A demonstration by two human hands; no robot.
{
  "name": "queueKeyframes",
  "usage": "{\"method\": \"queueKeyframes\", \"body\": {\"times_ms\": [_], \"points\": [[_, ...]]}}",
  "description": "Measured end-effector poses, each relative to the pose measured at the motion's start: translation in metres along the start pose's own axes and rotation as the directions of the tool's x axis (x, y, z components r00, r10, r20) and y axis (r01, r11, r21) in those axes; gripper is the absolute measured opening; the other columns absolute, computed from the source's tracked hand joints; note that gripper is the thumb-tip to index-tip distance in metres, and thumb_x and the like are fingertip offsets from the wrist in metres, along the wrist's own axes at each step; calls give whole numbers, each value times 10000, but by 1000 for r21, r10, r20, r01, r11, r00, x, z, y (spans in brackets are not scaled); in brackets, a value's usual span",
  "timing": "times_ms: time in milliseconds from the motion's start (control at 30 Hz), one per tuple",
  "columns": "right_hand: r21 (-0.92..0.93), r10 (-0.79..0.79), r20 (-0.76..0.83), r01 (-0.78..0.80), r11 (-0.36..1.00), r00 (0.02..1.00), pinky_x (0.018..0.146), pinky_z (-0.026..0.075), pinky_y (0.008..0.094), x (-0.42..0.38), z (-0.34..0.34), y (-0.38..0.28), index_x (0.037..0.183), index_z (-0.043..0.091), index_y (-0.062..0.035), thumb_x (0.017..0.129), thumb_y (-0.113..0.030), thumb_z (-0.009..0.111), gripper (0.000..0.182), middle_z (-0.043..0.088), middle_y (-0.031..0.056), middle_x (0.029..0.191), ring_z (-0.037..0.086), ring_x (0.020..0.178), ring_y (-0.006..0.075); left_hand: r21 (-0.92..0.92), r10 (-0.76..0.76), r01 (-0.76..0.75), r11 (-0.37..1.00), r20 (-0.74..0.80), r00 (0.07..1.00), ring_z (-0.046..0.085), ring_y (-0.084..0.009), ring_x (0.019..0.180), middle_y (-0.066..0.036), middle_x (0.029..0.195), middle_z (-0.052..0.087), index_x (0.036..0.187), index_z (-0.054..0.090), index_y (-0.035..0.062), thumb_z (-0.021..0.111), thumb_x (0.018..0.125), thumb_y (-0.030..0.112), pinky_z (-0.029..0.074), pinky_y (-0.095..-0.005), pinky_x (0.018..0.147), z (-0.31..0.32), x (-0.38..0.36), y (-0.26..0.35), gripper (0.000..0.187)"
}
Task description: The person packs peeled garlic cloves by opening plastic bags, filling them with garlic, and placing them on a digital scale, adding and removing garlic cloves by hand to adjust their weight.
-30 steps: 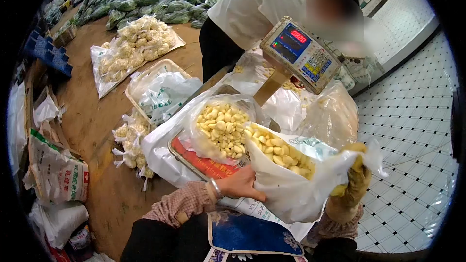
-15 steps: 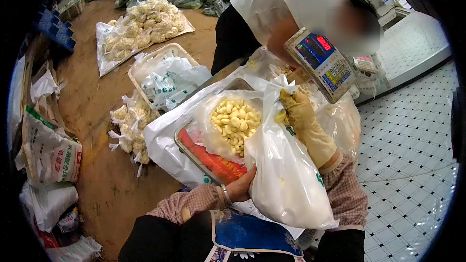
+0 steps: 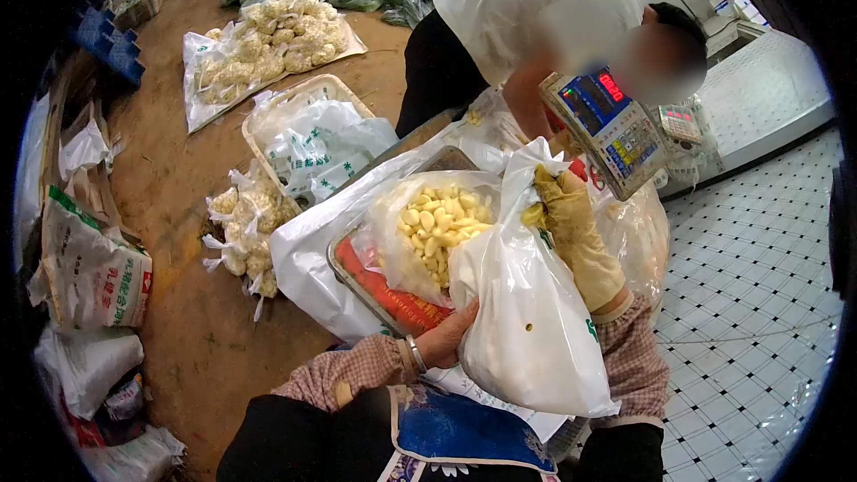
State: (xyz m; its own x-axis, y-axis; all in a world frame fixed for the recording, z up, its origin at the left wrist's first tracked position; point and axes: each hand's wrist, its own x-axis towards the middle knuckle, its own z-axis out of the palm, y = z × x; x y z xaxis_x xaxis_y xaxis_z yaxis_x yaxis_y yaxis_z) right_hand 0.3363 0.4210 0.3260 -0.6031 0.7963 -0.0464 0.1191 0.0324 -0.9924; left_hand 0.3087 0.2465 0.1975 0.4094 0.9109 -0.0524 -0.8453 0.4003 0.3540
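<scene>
The one camera sits on my head, looking forward and down, close over my left hand (image 3: pixel 451 339) and gloved right hand (image 3: pixel 571 223). Its rounded view reaches the scale (image 3: pixel 616 129) and the floor (image 3: pixel 178 214).

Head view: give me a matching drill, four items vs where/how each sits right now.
Items:
1. white bag
2. peeled garlic
3. scale display
4. left hand

States:
A. in an open clear bag on the tray
B. tilted, red digits lit
C. bare, against the bag's lower side
D. top gripped by the gloved right hand

Pairs: 1-D, 2-A, 3-B, 4-C
</scene>
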Motion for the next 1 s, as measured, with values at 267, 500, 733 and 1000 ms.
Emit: {"method": "queueKeyframes", "body": {"times_ms": [267,500,733,1000], "points": [[-16,41,-13,-41,999,999,402,400,195,-25,-5,-23,836,537,-53,870,-197,487,157,524,-22,673,487,502,54,-137,28,-14,990,100,995,392,-232,1157,-111,1291,349,1308,237,125,445,809,499,335,-380,965,-5,6,-7,658],[14,-65,-24,65,998,998,488,415,202,-43,-9,-26,825,529,-61,874,-162,478,124,496,-39,705,457,572,47,-147,11,7,989,121,993,416,-241,1135,-98,1273,371,1311,204,113,537,770,475,369,-395,936,-15,9,-17,732],[-130,-73,-92,61,990,993,472,407,209,-86,-26,-38,791,505,-59,858,-187,508,145,488,-32,676,449,553,46,153,111,-110,982,1,994,449,-235,1090,-106,1243,395,1286,246,89,643,722,395,392,-404,905,9,-11,0,755],[-51,-258,-412,260,964,874,563,447,242,-163,-90,-24,929,520,-39,827,-184,562,182,553,7,765,527,660,92,593,-33,31,805,-8,999,383,-193,1127,-99,1185,437,1259,295,30,650,703,428,326,-335,928,-12,20,-14,770]]}}
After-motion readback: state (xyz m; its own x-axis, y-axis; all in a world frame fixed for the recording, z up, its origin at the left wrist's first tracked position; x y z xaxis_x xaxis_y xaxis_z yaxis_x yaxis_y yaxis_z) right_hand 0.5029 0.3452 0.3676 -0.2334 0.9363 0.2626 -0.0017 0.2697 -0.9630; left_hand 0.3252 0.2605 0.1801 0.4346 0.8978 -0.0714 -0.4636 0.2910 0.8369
